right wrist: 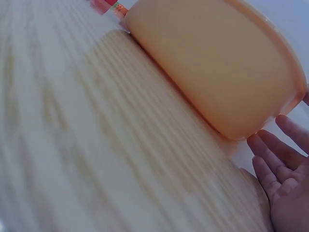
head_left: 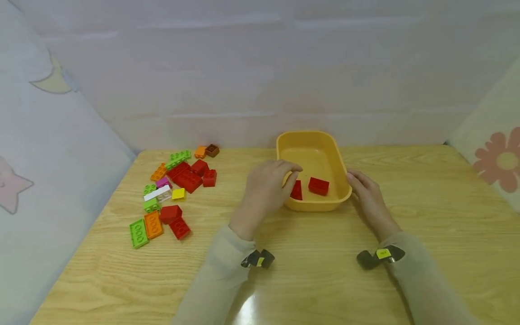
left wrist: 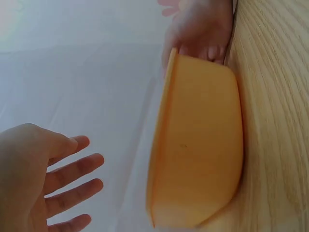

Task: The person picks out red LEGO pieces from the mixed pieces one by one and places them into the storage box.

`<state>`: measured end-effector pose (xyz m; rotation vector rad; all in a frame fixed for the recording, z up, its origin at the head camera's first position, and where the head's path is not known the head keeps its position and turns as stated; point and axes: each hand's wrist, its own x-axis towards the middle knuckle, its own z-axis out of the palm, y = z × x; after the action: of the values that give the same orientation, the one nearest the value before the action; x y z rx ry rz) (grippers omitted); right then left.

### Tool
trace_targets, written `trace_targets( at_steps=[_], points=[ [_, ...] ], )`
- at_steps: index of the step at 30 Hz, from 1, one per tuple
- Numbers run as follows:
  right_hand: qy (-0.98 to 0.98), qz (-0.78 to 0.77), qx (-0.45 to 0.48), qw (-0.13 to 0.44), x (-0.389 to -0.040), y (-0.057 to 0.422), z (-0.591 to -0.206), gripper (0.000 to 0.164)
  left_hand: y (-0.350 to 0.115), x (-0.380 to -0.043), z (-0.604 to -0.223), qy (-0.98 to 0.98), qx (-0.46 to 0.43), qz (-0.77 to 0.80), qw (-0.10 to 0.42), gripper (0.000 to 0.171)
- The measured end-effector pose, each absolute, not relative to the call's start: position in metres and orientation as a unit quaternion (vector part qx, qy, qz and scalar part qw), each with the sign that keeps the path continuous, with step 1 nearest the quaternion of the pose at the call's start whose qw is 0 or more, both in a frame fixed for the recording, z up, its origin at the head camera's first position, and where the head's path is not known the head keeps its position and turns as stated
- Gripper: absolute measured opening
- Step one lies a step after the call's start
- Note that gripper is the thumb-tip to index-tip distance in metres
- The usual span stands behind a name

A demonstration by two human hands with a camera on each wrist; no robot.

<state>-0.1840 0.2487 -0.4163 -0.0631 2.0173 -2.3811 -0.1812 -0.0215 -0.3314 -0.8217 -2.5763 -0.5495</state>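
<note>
The yellow plastic bin (head_left: 314, 206) stands on the table with two red toy bricks (head_left: 318, 186) inside, one partly hidden by my left hand. My left hand (head_left: 268, 183) hovers over the bin's left front rim. In the left wrist view its fingers (left wrist: 77, 166) are spread apart and hold nothing. My right hand (head_left: 369, 198) holds the bin at its right side, the thumb at the rim and the fingers against the outer wall. The right wrist view shows these fingers (right wrist: 273, 150) touching the bin (right wrist: 207, 63) near its corner.
To the left lies a loose group of toy bricks: red bricks (head_left: 189, 179), green bricks (head_left: 139, 234), orange bricks (head_left: 153, 224), a white brick (head_left: 157, 193), a yellow brick (head_left: 178, 194) and a brown brick (head_left: 212, 150). A pale cloth wall (head_left: 243, 81) rises behind the table.
</note>
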Motion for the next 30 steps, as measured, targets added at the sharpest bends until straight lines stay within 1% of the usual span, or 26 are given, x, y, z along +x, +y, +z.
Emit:
trace_targets(
  at_steps=[7, 16, 18, 24, 30],
  points=[
    [0.653, -0.757, -0.013, 0.006, -0.186, 0.247, -0.419, 0.056, -0.030, -0.167, -0.322, -0.918, -0.289, -0.218, 0.161, 0.017],
    [0.661, -0.750, -0.007, 0.005, -0.185, 0.251, -0.418, 0.057, -0.068, -0.156, -0.327, -0.939, -0.283, -0.166, 0.106, 0.018],
    [0.663, -0.749, -0.006, 0.005, -0.184, 0.251, -0.418, 0.057, -0.078, -0.154, -0.328, -0.940, -0.288, -0.144, 0.110, 0.018],
    [0.669, -0.743, -0.005, -0.002, -0.184, 0.252, -0.418, 0.058, -0.113, -0.147, -0.322, -0.937, -0.294, -0.092, 0.168, 0.018],
    [0.684, -0.730, -0.008, -0.008, -0.184, 0.252, -0.417, 0.060, -0.154, -0.143, -0.316, -0.951, -0.263, -0.050, 0.155, 0.020]
  ],
)
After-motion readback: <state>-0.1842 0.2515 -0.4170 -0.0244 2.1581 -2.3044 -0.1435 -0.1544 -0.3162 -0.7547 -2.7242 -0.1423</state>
